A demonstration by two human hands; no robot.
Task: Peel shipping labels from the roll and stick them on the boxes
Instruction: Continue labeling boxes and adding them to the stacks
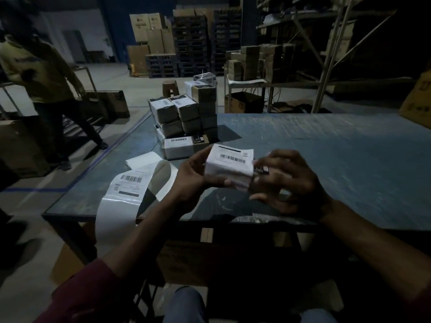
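I hold a small box above the table's near edge, and a white barcode label covers its top and front. My left hand grips its left side and underside. My right hand presses on its right end with fingers spread along it. A strip of labels on glossy backing curls over the table's left front corner and hangs off the edge. A stack of labelled boxes stands on the table beyond my hands.
The grey-blue table stretches away to the right. A person in a yellow shirt stands on the left beside cartons. Pallets, cartons and metal shelving with more boxes fill the back. A carton sits at the table's far right.
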